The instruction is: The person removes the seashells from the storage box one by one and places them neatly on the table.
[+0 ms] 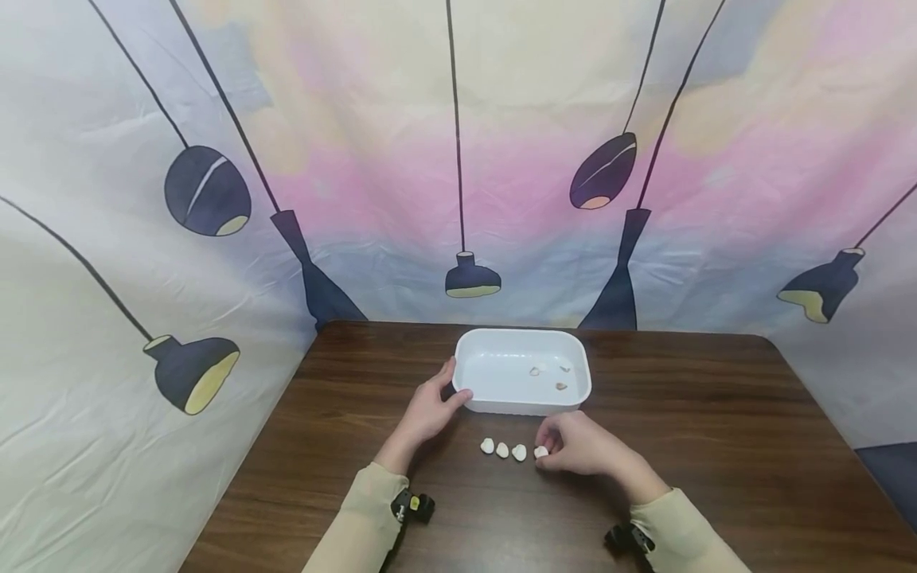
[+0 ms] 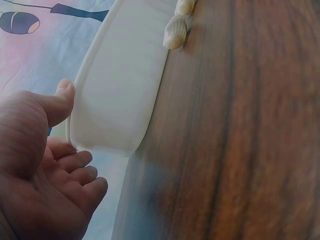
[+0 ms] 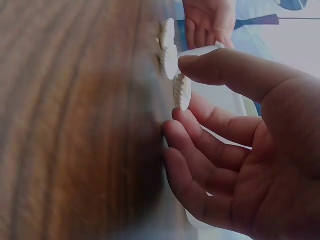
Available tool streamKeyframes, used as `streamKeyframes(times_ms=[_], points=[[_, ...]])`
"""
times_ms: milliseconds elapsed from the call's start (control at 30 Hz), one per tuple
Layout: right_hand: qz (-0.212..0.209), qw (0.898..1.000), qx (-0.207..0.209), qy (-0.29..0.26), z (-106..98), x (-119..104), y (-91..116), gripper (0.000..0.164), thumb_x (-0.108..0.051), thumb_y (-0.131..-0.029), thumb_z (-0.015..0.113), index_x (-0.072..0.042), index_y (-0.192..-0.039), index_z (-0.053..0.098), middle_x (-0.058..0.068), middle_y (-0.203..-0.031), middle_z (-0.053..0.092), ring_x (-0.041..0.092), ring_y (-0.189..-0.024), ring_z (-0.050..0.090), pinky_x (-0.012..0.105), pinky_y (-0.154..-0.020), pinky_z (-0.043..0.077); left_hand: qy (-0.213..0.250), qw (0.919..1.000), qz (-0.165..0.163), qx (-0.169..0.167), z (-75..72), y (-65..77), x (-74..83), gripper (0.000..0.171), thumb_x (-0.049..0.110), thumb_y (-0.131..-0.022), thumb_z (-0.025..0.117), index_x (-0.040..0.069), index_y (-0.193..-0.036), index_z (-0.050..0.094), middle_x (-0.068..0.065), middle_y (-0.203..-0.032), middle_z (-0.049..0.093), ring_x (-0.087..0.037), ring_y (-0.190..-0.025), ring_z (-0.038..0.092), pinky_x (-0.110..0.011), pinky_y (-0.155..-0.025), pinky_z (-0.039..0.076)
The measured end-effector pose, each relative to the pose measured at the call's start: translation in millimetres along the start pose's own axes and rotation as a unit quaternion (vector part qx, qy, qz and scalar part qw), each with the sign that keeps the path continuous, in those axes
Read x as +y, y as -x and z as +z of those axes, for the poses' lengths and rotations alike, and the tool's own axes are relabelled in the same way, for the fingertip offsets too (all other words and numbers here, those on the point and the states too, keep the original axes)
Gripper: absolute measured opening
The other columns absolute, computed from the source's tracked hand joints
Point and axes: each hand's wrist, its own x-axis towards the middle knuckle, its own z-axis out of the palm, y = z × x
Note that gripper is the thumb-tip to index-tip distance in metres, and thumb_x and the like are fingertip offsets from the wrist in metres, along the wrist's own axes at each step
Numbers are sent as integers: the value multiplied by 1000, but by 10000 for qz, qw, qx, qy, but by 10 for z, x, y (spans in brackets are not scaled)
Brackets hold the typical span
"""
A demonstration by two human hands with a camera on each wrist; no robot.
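A white rectangular tray (image 1: pixel 526 406) stands on the wooden table. My left hand (image 1: pixel 430 407) holds its left end, the thumb at the front rim and the fingers round the outer side. In the left wrist view those fingers are loosely bent beside the tray's end wall. In front of the tray, a row of small white ribbed seashells (image 1: pixel 519 453) lies on the table. At the row's right end my right hand (image 1: pixel 583 444) pinches one seashell (image 3: pixel 183 92) between thumb and forefinger, low at the tabletop. Its other fingers curl beside the table surface.
Inside the tray lie a few small shells (image 1: pixel 561 386), towards its right side. The brown table (image 1: pixel 716 414) reaches back to a cloth backdrop (image 1: pixel 387 199) printed with hanging lamps. A dark wrist camera (image 1: pixel 413 505) sits at the left sleeve, another (image 1: pixel 629 539) at the right.
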Motion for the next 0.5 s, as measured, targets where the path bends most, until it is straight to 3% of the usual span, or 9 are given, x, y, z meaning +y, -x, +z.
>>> streamKeyframes(times_ms=[267, 500], points=[[217, 9996, 59, 191, 88, -26, -17, 22, -14, -80, 91, -14, -87, 70, -7, -74, 63, 5, -68, 56, 26, -62, 50, 38, 10000, 15, 11, 0, -3, 9, 75, 30, -105, 71, -2, -164, 36, -18, -170, 34, -35, -158, 32, -54, -127, 28], [137, 9994, 169, 265, 128, -54, -15, 22, -15, -80, 90, -15, -85, 69, -8, -74, 62, 3, -67, 55, 25, -61, 49, 55, 10000, 27, 34, 11, -7, -6, 75, 28, -105, 72, -2, -164, 36, -19, -170, 34, -37, -158, 32, -57, -127, 28]])
